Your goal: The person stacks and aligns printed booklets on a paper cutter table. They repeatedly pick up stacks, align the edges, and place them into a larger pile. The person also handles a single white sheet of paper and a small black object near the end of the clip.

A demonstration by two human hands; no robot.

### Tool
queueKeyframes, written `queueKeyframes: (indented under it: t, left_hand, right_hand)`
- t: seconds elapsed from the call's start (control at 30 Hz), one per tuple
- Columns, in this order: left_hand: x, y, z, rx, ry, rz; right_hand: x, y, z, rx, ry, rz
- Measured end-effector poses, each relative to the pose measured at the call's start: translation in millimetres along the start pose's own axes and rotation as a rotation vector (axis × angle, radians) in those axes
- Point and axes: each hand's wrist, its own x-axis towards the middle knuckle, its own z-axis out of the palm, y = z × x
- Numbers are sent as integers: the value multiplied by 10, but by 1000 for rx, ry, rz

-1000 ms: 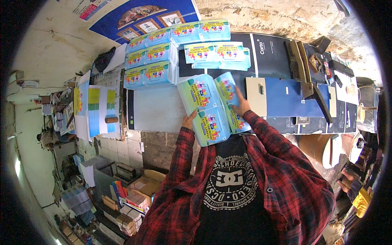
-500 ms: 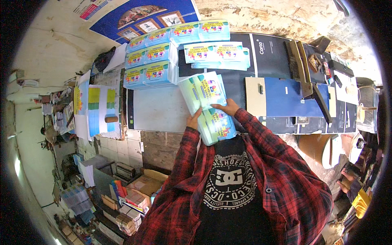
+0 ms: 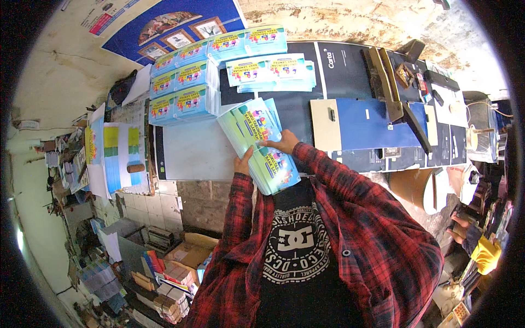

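Both hands are on it: the left hand [image 3: 244, 162] clamps the left edge of a bundle of printed sheets [image 3: 252, 133], thumb up on the covers, while the right hand [image 3: 283, 143] pinches from the other side, its thumb pressed on top near the middle and its fingertips hidden. The bundle sits slanted at the near side of the dark worktop [image 3: 295, 113], its lower end close to the person's shirt [image 3: 295, 210], its layers slightly fanned. Just left lies a pale panel [image 3: 191, 147]; behind it, rows of matching stacks [image 3: 188, 76] crowd the back left corner, and a loose-edged pile [image 3: 270, 71] lies beside them. Over to the right, a blue panel [image 3: 355, 126] lies flat, a dark bar [image 3: 416, 128] slanting across it.
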Motion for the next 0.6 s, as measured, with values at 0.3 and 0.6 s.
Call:
queueKeyframes:
  t: [0.3, 0.6]
  left_hand:
    - [75, -93, -28, 130, 37, 131]
    - [137, -135, 55, 86, 7, 93]
  right_hand:
    - [-33, 46, -215, 124, -92, 16]
    - [-93, -28, -229, 84, -48, 59]
